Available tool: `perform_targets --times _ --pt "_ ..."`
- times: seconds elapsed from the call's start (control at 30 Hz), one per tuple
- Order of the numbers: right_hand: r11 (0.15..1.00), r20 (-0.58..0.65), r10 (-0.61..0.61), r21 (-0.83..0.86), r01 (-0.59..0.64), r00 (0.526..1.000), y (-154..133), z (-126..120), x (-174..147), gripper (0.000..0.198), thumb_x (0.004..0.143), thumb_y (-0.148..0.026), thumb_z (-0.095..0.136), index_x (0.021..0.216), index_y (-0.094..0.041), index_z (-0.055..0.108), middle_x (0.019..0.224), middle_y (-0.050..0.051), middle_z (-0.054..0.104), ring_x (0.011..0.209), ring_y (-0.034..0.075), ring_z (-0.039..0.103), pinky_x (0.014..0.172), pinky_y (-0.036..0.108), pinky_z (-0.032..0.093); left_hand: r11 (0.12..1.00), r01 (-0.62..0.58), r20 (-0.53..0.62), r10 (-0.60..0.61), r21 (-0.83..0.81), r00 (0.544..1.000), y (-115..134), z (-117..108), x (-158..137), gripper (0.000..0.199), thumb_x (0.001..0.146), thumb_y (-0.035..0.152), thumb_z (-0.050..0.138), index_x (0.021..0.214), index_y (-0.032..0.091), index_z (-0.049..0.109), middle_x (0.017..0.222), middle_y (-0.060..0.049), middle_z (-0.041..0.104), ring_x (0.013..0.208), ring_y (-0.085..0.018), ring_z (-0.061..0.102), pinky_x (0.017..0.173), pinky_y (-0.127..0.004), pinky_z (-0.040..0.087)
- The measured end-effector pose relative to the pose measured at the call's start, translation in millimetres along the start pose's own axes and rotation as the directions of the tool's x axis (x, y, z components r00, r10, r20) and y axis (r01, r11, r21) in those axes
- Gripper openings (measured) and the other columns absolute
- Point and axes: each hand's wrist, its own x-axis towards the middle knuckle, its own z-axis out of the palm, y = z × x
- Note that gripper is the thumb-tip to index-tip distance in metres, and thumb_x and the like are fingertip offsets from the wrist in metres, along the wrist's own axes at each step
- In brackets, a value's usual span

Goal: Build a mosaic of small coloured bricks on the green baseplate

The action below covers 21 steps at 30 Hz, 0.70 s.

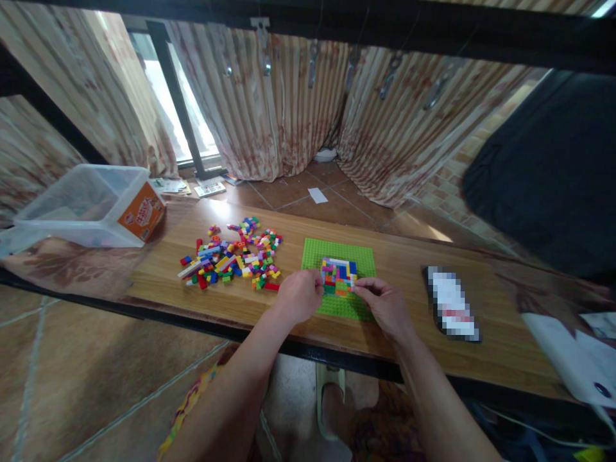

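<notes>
A block of multicoloured building bricks [341, 277] is set on the green baseplate [312, 249], with a white and blue row along its far side. My left hand [301, 296] is curled closed at the block's left edge; its fingertips are turned away, so what they hold is hidden. At the block's near right corner, my right hand [386, 308] pinches thumb and forefinger together on a small pale brick [353, 289]. Whether that brick is pressed into the block cannot be made out.
Loose bricks [231, 256] lie heaped left of the baseplate on the wooden table [163, 276]. A clear plastic bin [91, 218] with an orange label stands at the far left. To the right lies a dark-edged object with a blurred-out face [450, 301], probably a phone.
</notes>
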Motion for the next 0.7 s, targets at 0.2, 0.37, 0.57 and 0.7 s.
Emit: perform_targets --times 0.2,0.37,0.57,0.7 --pt "1.0 0.018 -0.02 0.02 0.02 1.0 -0.2 1.1 1.3 0.031 0.061 -0.047 0.076 0.073 -0.019 0.072 0.062 0.0 0.066 0.054 0.013 0.055 0.05 0.026 0.041 0.999 0.021 -0.023 -0.022 -0.032 0.999 3.2 -1.0 -1.0 0.019 0.082 0.018 0.053 0.096 0.018 0.066 0.083 -0.007 0.072 0.08 -0.021 0.067 0.071 -0.029 0.047" --pt "0.989 -0.005 0.037 0.146 -0.035 0.999 4.0 -4.6 4.3 0.034 0.061 -0.048 0.078 0.077 -0.019 0.071 0.059 -0.001 0.062 0.049 0.011 0.05 0.046 0.024 0.039 0.988 -0.084 -0.083 0.074 -0.127 0.994 2.3 -0.3 -1.0 0.013 0.081 0.016 0.054 0.087 0.018 0.065 0.08 -0.004 0.071 0.073 -0.017 0.065 0.067 -0.025 0.045" --pt "0.975 -0.154 -0.048 0.21 0.08 0.987 -2.2 -6.6 2.6 0.026 0.067 -0.043 0.075 0.078 -0.02 0.07 0.057 -0.003 0.058 0.05 0.01 0.048 0.049 0.024 0.039 0.941 -0.205 -0.1 0.185 -0.271 0.978 1.9 3.5 1.2 0.014 0.083 0.013 0.051 0.086 0.018 0.063 0.081 -0.002 0.07 0.074 -0.014 0.064 0.067 -0.023 0.044" --pt "0.976 -0.009 -0.195 0.101 0.195 0.981 -13.5 2.8 -8.5 0.02 0.077 -0.04 0.069 0.086 -0.021 0.071 0.075 0.002 0.069 0.068 0.015 0.06 0.064 0.029 0.047 0.9 -0.238 -0.091 0.22 -0.366 0.971 3.2 6.2 3.3 0.013 0.083 0.012 0.049 0.084 0.018 0.062 0.083 -0.002 0.07 0.078 -0.014 0.064 0.07 -0.023 0.046"
